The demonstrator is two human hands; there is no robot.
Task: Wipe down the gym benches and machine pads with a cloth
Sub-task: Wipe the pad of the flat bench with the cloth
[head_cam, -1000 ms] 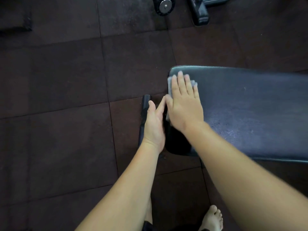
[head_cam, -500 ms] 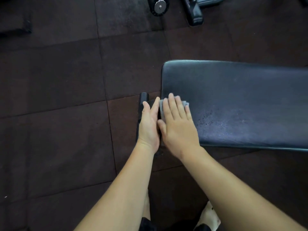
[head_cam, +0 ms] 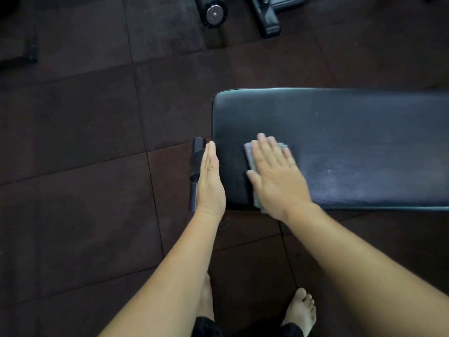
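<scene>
I am pressing the grey cloth (head_cam: pixel 250 154) onto the bench pad (head_cam: pixel 352 132) near its left end with my right hand (head_cam: pixel 279 181) laid flat, fingers straight, while my left hand (head_cam: pixel 210 183), also flat and holding nothing, is resting against the pad's left edge.

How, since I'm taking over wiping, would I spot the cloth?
Find the long black padded bench on the dark tiled floor. At its visible end, the right hand presses flat on a small folded grey cloth, the only pale fabric there.

Grey cloth (head_cam: pixel 249 156) on black worktop (head_cam: pixel 340 132), faintly speckled pale, possibly dust; floor (head_cam: pixel 73 190) dark brown, square-tiled grid; roller (head_cam: pixel 215 13) black, silver end cap.
</scene>
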